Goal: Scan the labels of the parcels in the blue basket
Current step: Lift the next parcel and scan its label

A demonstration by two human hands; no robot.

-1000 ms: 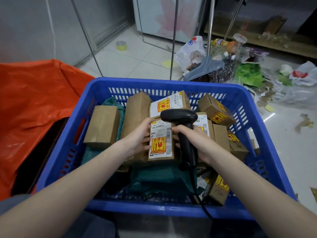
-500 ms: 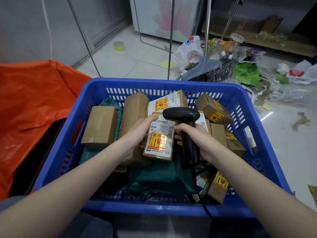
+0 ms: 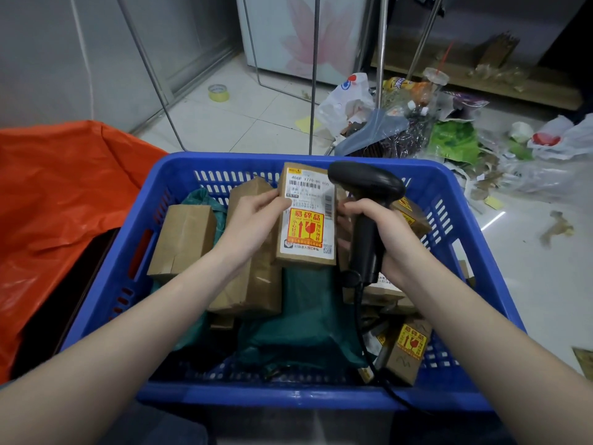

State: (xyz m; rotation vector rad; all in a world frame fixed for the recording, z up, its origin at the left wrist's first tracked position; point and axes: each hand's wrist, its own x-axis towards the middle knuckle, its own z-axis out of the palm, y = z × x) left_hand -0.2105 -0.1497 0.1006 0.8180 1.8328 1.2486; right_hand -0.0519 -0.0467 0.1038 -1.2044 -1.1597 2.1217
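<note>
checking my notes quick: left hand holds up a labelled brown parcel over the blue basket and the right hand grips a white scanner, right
Not quite: the scanner is black, not white. The head view shows the right hand gripping its black handle, with a cable running down from it. The rest stands: the left hand holds up the labelled brown parcel over the blue basket.
</note>
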